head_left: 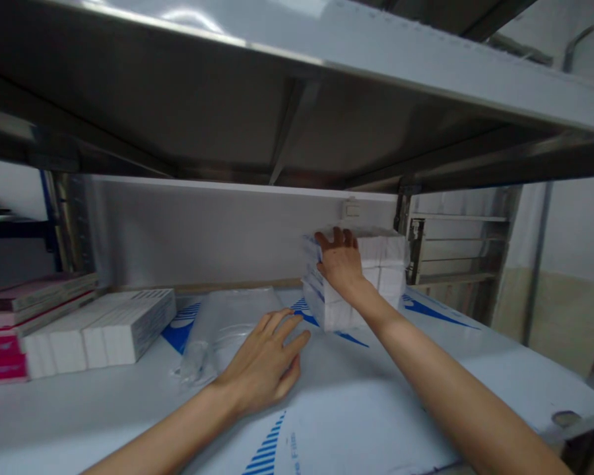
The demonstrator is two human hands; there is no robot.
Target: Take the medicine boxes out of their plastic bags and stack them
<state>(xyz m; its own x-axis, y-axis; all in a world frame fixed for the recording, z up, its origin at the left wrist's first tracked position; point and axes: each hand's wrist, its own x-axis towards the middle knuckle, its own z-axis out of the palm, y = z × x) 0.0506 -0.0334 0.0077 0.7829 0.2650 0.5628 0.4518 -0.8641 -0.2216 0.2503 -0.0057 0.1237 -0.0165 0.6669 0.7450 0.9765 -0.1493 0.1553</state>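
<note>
At the back of the shelf stands a stack of small white boxes point(385, 284), bundled in clear plastic film. My right hand point(340, 262) reaches up to it, its fingers bent over the stack's upper left part and gripping there. My left hand point(267, 356) hovers lower and to the left, fingers spread, with nothing in it. Just behind my left hand lies a flat clear plastic bag point(228, 316), partly covered by the hand.
On the left sit a row of white boxes point(109, 330) and a pile of pink and magenta boxes point(2, 356). The film-covered shelf point(356, 415) has blue printing. Low overhead runs a metal shelf point(202, 119); metal posts point(414, 244) stand at the back corners.
</note>
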